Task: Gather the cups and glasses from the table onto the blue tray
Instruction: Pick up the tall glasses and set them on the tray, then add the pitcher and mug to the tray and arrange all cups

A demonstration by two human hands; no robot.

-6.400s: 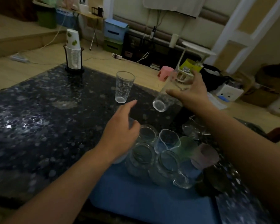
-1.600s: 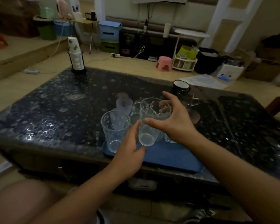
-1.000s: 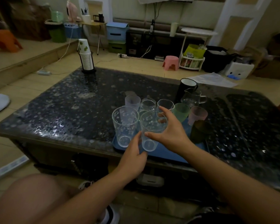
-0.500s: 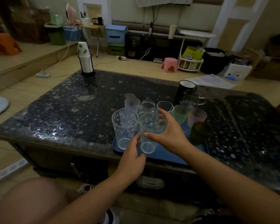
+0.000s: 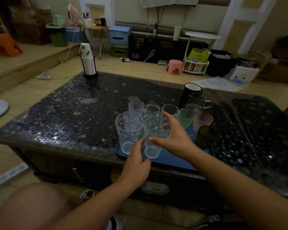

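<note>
A blue tray [image 5: 171, 161] lies at the near edge of the dark speckled table [image 5: 73, 113]. On it stand several cups and glasses: a frosted cup [image 5: 136, 107], a clear jar [image 5: 152, 111], a green cup [image 5: 185, 117], a pink cup [image 5: 202, 120] and a dark cup [image 5: 204, 136]. A tall clear printed glass [image 5: 128, 131] stands at the tray's front left. My right hand [image 5: 173, 138] is shut on a second tall clear glass [image 5: 154, 146] beside it, base low over the tray. My left hand [image 5: 136, 165] touches that glass's lower side with its fingertips.
A black mug [image 5: 191, 92] and a clear glass pitcher [image 5: 198, 102] stand on the table just behind the tray. A stack of paper cups in a black holder [image 5: 88, 63] sits at the far left corner. My bare knee [image 5: 28, 208] is below the table's front edge.
Over the last seconds my right hand carried the second tall glass from the far table down beside the first one on the tray. In the last half second both hands barely moved.
</note>
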